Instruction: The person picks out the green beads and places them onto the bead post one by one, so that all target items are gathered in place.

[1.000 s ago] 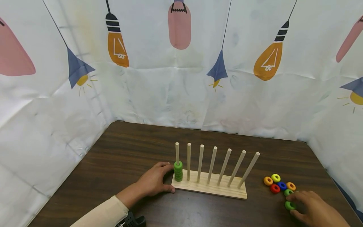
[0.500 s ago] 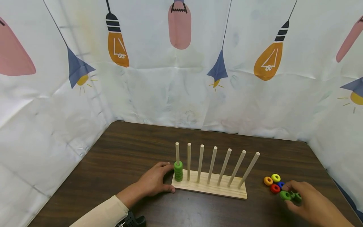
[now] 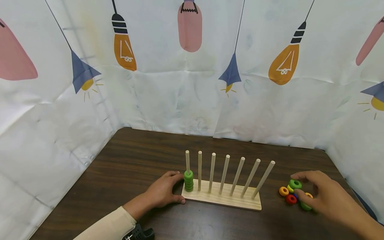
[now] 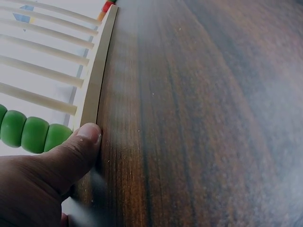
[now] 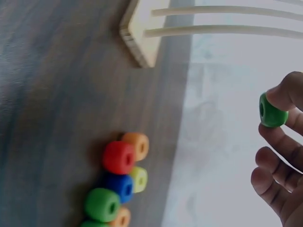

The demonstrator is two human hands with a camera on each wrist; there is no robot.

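Observation:
A wooden peg board (image 3: 222, 196) with a row of upright pegs stands on the table, and several green beads (image 3: 188, 181) are stacked on its leftmost peg. My left hand (image 3: 162, 190) holds the board's left end, the thumb at its front edge in the left wrist view and the fingers behind. Between the thumb and a finger of my right hand (image 3: 327, 196), a green bead (image 5: 273, 111) is pinched above the table. Under that hand lies a cluster of loose beads, among them a red bead (image 5: 119, 157), a blue bead (image 5: 118, 186) and another green bead (image 5: 101, 205).
A dark wood-grain table (image 3: 228, 223) bears everything. White printed fabric (image 3: 162, 96) hangs along its back and sides. An orange bead (image 3: 283, 191) lies at the cluster's left edge, between the board and the right hand.
My right hand first reached to the green beads, then picked one up and lifted it away from me, above the cluster. The left hand and the peg board have stayed put.

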